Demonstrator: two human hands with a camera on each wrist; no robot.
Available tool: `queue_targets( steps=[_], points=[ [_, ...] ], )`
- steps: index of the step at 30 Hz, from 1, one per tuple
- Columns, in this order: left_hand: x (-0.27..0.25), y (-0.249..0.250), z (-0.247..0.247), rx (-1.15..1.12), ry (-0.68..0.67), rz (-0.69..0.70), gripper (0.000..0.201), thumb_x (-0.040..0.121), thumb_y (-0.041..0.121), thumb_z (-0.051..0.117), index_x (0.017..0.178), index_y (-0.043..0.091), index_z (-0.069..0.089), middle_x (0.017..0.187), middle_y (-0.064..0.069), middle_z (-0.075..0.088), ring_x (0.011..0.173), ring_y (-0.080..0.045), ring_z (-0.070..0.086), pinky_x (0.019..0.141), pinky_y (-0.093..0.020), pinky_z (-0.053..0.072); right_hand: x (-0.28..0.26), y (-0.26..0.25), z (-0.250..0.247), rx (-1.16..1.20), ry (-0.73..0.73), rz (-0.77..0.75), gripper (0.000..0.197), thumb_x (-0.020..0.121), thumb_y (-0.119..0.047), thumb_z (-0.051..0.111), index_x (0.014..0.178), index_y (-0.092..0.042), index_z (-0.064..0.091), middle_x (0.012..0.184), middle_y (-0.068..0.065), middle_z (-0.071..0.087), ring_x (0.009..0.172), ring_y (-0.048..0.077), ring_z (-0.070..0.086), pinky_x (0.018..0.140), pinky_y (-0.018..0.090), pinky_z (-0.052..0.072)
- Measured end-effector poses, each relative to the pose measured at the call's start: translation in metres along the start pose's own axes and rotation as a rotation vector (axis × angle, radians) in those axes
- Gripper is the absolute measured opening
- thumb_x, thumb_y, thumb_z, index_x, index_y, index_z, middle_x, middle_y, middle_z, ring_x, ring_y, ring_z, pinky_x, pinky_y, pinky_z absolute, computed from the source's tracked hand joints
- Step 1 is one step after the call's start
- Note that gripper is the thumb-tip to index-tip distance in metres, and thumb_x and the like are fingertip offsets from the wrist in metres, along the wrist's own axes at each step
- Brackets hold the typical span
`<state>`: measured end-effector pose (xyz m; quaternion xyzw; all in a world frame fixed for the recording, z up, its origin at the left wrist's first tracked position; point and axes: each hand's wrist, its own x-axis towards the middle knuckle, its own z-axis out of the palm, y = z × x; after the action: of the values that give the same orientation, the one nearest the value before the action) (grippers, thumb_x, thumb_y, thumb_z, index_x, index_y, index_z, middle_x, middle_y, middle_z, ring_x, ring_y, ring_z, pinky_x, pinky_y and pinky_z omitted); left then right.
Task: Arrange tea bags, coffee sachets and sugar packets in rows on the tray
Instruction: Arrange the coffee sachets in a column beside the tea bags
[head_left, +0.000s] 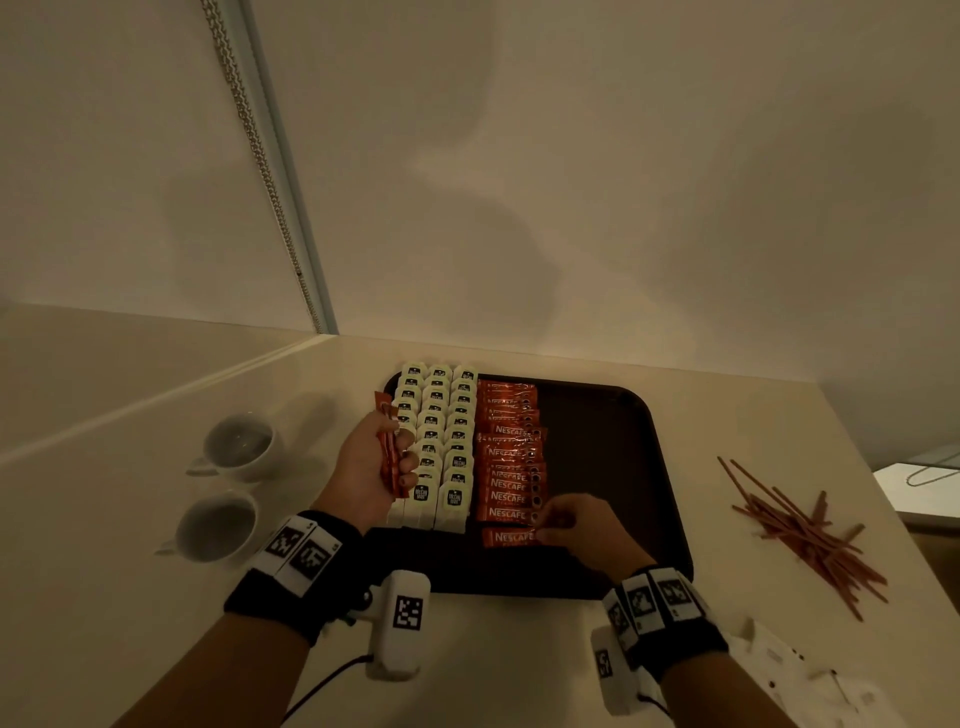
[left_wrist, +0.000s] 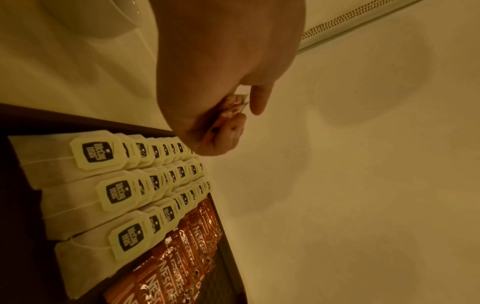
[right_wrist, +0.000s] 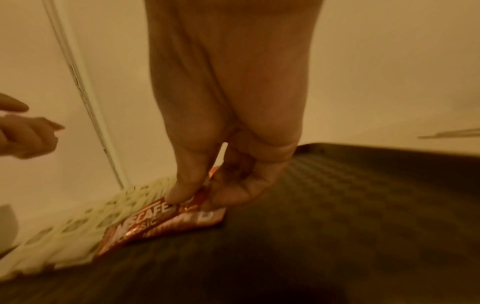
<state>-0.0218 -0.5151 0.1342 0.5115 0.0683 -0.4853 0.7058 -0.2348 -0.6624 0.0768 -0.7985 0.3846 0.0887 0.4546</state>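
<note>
A pale bench (head_left: 519, 649) fills the corner of the room, and on it sits a dark tray (head_left: 613, 467), its right half bare. On the left part of the tray stand three neat rows of tea bags (head_left: 441, 431), white tags overlapping front to back. Beside them runs one row of coffee sachets (head_left: 511, 457), red, shingled toward the near edge.

On the bench to the right of the tray, well apart from it, lies a loose heap of thin brown sugar packets (head_left: 810, 535), none of them on the tray yet. Two white cups (head_left: 228, 483) stand on the bench to the left.

The left hand (head_left: 371, 467) hovers over the tray's left edge, fingers (left_wrist: 235, 131) clenched around a small bundle of spare sachets (head_left: 389, 452). The right hand (head_left: 582, 525) is low at the near end of the coffee row, thumb and fingers (right_wrist: 182, 191) pinching the end of the nearest sachet (head_left: 509, 537), which lies flat, just clear of the one behind it.

I'd say the risk is here: the foil looks slippery, so a nudge while squaring this sachet could push the shingled ones askew or shove them into the tea bags. The loosely bundled spares could also slide out onto the tidy tags below.
</note>
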Motion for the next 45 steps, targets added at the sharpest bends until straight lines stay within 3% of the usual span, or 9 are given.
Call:
queue_targets(
  steps=[5, 18, 23, 28, 32, 34, 37, 41, 45],
  points=[
    [-0.001, -0.003, -0.004, 0.012, 0.017, 0.013, 0.011, 0.088, 0.015, 0.036, 0.086, 0.014, 0.047, 0.063, -0.003, 0.052, 0.042, -0.014, 0.043, 0.033, -0.016, 0.031, 0.008, 0.008, 0.015, 0.004, 0.130, 0.022, 0.014, 0.082, -0.013, 0.069, 0.086, -0.021, 0.059, 0.096, -0.011, 0.057, 0.096, 0.006, 0.054, 0.090, 0.023, 0.045],
    [-0.016, -0.004, 0.004, 0.090, 0.056, 0.010, 0.013, 0.092, 0.005, 0.042, 0.091, 0.005, 0.054, 0.059, -0.008, 0.058, 0.056, -0.021, 0.055, 0.049, -0.027, 0.054, 0.028, 0.008, 0.027, -0.141, 0.243, 0.045, 0.020, 0.080, -0.022, 0.071, 0.092, -0.017, 0.056, 0.104, -0.003, 0.057, 0.095, 0.011, 0.055, 0.084, 0.024, 0.046],
    [-0.016, -0.006, 0.001, 0.290, -0.043, 0.076, 0.009, 0.091, 0.009, 0.056, 0.099, 0.008, 0.061, 0.090, -0.013, 0.069, 0.079, -0.022, 0.066, 0.065, -0.032, 0.057, 0.027, 0.006, 0.024, -0.204, 0.262, 0.031, 0.025, 0.079, -0.025, 0.072, 0.092, -0.020, 0.052, 0.105, -0.002, 0.053, 0.096, 0.011, 0.052, 0.087, 0.025, 0.046],
    [-0.014, -0.010, 0.001, 0.401, -0.030, 0.127, 0.014, 0.084, 0.016, 0.069, 0.098, 0.017, 0.067, 0.084, 0.000, 0.071, 0.069, -0.014, 0.065, 0.058, -0.026, 0.051, 0.021, -0.010, 0.015, -0.095, 0.282, -0.004, 0.013, 0.087, -0.029, 0.063, 0.092, -0.022, 0.053, 0.106, -0.002, 0.056, 0.094, 0.011, 0.057, 0.088, 0.030, 0.051],
    [-0.015, -0.014, 0.004, 0.428, -0.047, 0.174, 0.014, 0.082, 0.013, 0.070, 0.095, 0.018, 0.067, 0.079, 0.000, 0.069, 0.064, -0.011, 0.062, 0.053, -0.022, 0.043, 0.005, -0.058, 0.006, 0.654, 0.116, -0.095, 0.027, 0.097, -0.036, 0.043, 0.101, -0.017, 0.062, 0.100, 0.005, 0.068, 0.087, 0.019, 0.067, 0.079, 0.030, 0.055],
    [-0.016, -0.015, 0.007, 0.430, -0.075, 0.201, 0.013, 0.083, 0.008, 0.068, 0.093, 0.016, 0.067, 0.074, -0.003, 0.064, 0.056, -0.009, 0.057, 0.047, -0.020, 0.038, 0.000, -0.075, 0.002, 0.807, 0.066, -0.160, 0.026, 0.097, -0.028, 0.047, 0.102, -0.009, 0.064, 0.096, 0.009, 0.069, 0.087, 0.021, 0.067, 0.081, 0.030, 0.054],
    [-0.017, -0.012, 0.008, 0.384, -0.098, 0.225, 0.016, 0.085, 0.002, 0.063, 0.097, 0.012, 0.067, 0.076, -0.009, 0.060, 0.044, -0.007, 0.046, 0.038, -0.017, 0.032, -0.001, -0.088, -0.002, 0.665, 0.205, -0.255, 0.009, 0.089, -0.012, 0.060, 0.096, -0.011, 0.065, 0.097, 0.004, 0.067, 0.088, 0.017, 0.065, 0.083, 0.030, 0.055],
    [-0.017, -0.006, 0.006, 0.212, -0.092, 0.129, 0.015, 0.090, 0.016, 0.059, 0.101, 0.009, 0.065, 0.089, -0.010, 0.072, 0.041, -0.010, 0.044, 0.033, -0.015, 0.028, -0.001, -0.092, -0.006, 0.455, 0.356, -0.307, 0.023, 0.083, -0.012, 0.067, 0.099, -0.027, 0.060, 0.104, -0.008, 0.063, 0.099, 0.010, 0.062, 0.087, 0.038, 0.055],
    [-0.016, -0.012, 0.005, 0.354, -0.079, 0.168, 0.018, 0.086, 0.018, 0.064, 0.098, 0.005, 0.066, 0.096, -0.014, 0.070, 0.042, -0.007, 0.045, 0.035, -0.015, 0.031, -0.006, -0.097, -0.011, 0.506, 0.405, -0.353, 0.025, 0.081, -0.016, 0.070, 0.101, -0.026, 0.061, 0.102, -0.003, 0.064, 0.095, 0.015, 0.064, 0.084, 0.037, 0.055]
  ],
)
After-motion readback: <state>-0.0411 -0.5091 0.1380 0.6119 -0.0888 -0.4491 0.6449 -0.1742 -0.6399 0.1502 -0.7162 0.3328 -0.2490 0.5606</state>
